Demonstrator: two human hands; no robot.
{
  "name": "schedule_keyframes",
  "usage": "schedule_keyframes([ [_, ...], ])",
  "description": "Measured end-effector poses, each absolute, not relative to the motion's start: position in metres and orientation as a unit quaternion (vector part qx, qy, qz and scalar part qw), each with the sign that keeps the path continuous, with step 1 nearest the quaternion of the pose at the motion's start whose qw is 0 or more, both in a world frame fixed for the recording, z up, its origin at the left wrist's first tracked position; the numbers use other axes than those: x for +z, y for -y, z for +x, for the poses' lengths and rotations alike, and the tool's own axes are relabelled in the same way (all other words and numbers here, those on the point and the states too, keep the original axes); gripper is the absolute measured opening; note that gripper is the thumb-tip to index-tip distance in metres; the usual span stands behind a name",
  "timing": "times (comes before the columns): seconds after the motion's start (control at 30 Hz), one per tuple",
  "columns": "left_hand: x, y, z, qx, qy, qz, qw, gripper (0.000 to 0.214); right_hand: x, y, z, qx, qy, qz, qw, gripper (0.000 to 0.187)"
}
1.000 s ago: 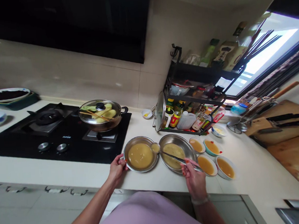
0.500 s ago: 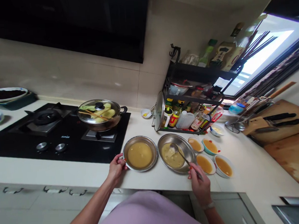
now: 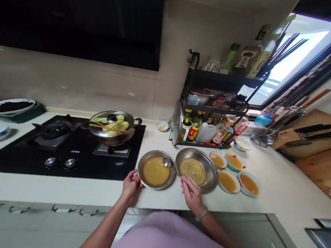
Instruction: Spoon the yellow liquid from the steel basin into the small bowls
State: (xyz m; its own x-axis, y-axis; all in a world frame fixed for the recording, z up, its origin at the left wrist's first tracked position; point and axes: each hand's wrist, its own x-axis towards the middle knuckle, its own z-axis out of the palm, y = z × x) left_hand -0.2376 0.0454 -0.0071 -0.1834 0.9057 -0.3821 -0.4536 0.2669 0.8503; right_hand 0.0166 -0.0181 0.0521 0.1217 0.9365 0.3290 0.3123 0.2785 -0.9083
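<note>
My left hand [image 3: 132,183] grips the near left rim of a round metal dish [image 3: 172,175] full of yellowish liquid. In my right hand [image 3: 192,192] is a metal spoon [image 3: 167,162], its bowl over the right side of that dish; whether it touches the liquid I cannot tell. My fingers hide most of its handle. A second metal dish [image 3: 211,177] stands right beside the first, with a shallower pool of pale yellow, lumpy liquid. Several small bowls of orange-brown liquid are grouped to its right, among them a white bowl [image 3: 257,187].
A lidded pan [image 3: 112,137] with pale green vegetables and chopsticks stands on the black gas stove [image 3: 89,165]. Behind the dishes is a black rack [image 3: 218,111] of bottles. Knives in a block and cutting boards [image 3: 321,166] are at the right.
My right hand has moved left, carrying the spoon from the right metal dish over to the left one. My left hand stays on the left dish's rim.
</note>
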Motion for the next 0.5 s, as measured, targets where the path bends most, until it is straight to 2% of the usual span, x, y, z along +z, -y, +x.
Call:
schedule_keyframes([
  [0.1,-0.008,-0.045,-0.238,0.567,-0.518,0.219,0.602,0.051,0.038,0.012,0.008,0.336,0.548,-0.544,0.539,0.028],
  [0.23,-0.009,-0.046,-0.237,0.566,-0.526,0.220,0.596,0.051,0.030,0.008,0.004,0.395,0.410,-0.569,0.593,0.036],
  [0.5,-0.008,-0.045,-0.237,0.567,-0.527,0.219,0.593,0.049,0.048,0.011,0.011,0.438,0.278,-0.557,0.648,0.040],
])
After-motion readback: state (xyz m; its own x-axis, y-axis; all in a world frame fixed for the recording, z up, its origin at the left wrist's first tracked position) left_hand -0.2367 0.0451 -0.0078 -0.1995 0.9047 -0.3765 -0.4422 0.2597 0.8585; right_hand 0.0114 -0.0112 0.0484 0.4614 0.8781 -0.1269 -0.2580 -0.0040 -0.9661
